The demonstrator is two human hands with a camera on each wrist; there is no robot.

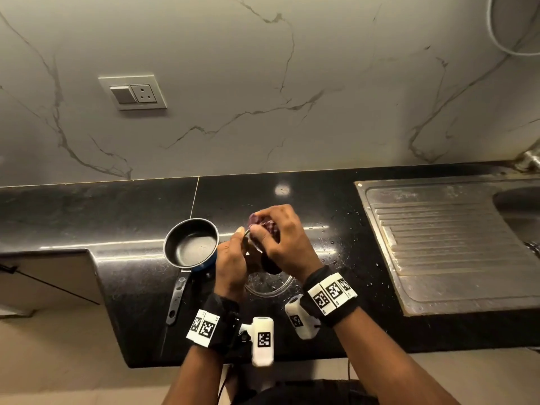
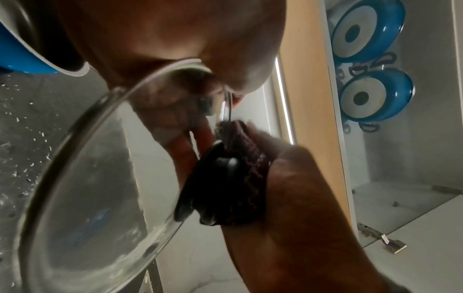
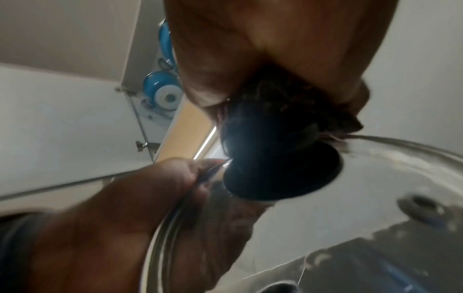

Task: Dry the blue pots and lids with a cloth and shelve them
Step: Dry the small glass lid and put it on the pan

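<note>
A clear glass lid [image 1: 270, 283] with a black knob [image 2: 226, 164] is held tilted above the black counter [image 1: 87, 217]. My left hand [image 1: 240, 239] pinches the lid's metal rim [image 2: 160, 73] between thumb and fingers. My right hand [image 1: 267, 226] grips a bunched maroon cloth [image 1: 264, 223] and presses it against the lid by the knob. To the left, a blue saucepan [image 1: 191, 244] with a dark inside stands on the counter, its long handle [image 1: 177, 296] pointing toward me. Two blue pots [image 2: 368, 31] [image 2: 375, 95] sit in an open cabinet.
Water drops [image 1: 330, 244] speckle the counter around the lid. A steel draining board [image 1: 444, 238] and sink lie to the right. The marble wall carries a switch and socket plate [image 1: 133, 93]. An open cabinet door [image 2: 313, 119] shows in the left wrist view.
</note>
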